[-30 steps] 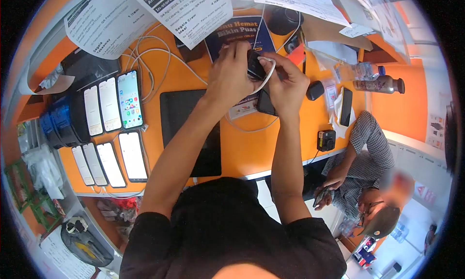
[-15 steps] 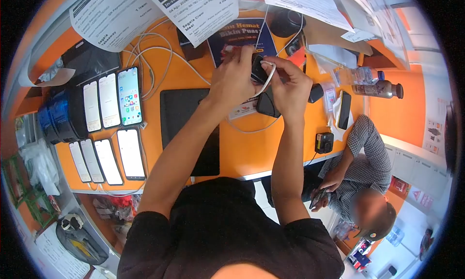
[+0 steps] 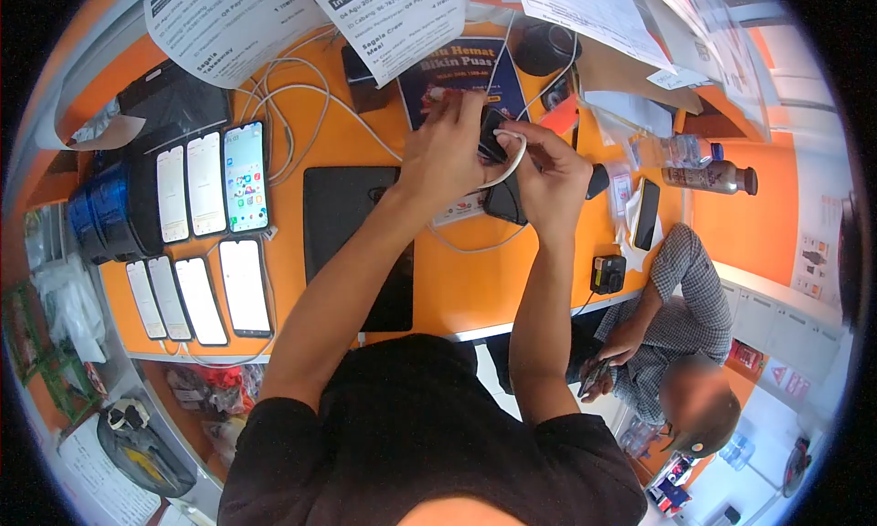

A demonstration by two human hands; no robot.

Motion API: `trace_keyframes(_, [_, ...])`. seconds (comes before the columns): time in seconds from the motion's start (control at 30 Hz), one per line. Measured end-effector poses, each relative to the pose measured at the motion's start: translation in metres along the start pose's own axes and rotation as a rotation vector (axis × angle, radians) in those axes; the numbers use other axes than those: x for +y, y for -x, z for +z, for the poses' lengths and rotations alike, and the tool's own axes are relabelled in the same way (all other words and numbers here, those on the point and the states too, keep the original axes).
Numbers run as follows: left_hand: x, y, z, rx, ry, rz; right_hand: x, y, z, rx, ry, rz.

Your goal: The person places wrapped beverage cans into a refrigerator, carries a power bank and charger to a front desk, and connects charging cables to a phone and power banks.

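Note:
Both hands are together over the far middle of the orange table. My left hand [image 3: 445, 152] is closed around a small black device [image 3: 491, 129]; its exact kind is hard to make out. My right hand [image 3: 554, 174] pinches a white cable [image 3: 513, 165] close against that device, the cable looping down between my hands. Whether the cable's plug sits in the device is hidden by my fingers. Just below lies a black object [image 3: 503, 204], partly covered by my right hand. A dark blue printed sheet [image 3: 457, 56] lies behind my hands.
A black mat [image 3: 352, 252] lies left of my forearms. Several lit phones, one with a home screen [image 3: 245, 179], stand in rows at left. Paper receipts [image 3: 388, 24] hang overhead. Bottles [image 3: 713, 177] and a small black camera [image 3: 607, 274] are right. A seated person [image 3: 681, 298] holds a phone.
My hands have shifted very slightly, still on the device and cable. The whole view has tilted a little. The seated person's head and hands have moved slightly.

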State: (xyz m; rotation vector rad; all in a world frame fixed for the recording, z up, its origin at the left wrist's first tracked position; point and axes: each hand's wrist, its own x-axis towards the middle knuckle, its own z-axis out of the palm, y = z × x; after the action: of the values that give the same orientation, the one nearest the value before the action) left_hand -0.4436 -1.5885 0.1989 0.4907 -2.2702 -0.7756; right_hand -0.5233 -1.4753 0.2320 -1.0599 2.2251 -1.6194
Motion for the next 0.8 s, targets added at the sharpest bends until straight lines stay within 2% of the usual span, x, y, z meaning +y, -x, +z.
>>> trace_keyframes(0.37, [0.000,0.003,0.005,-0.033,0.034,-0.052,-0.004,0.000,-0.001,0.027,0.135,-0.002])
trace_keyframes(0.47, [-0.001,0.004,0.005,-0.018,0.077,-0.064,-0.013,-0.003,-0.002,0.005,0.150,0.085])
trace_keyframes(0.57, [-0.005,0.005,0.009,0.003,0.073,-0.057,-0.014,-0.009,-0.001,-0.001,0.336,-0.079])
trace_keyframes(0.67, [-0.008,0.005,0.005,-0.026,0.080,-0.057,-0.019,-0.019,-0.006,-0.122,0.352,-0.052])
trace_keyframes(0.73, [-0.008,0.001,-0.003,-0.086,0.089,-0.071,-0.008,-0.024,-0.010,-0.205,0.234,-0.147])
trace_keyframes(0.77, [-0.011,0.000,-0.007,-0.121,0.199,-0.089,-0.003,-0.025,-0.012,-0.246,0.174,-0.196])
trace_keyframes(0.8, [-0.016,-0.001,-0.011,-0.156,0.307,-0.108,-0.002,-0.023,-0.015,-0.285,0.018,-0.109])
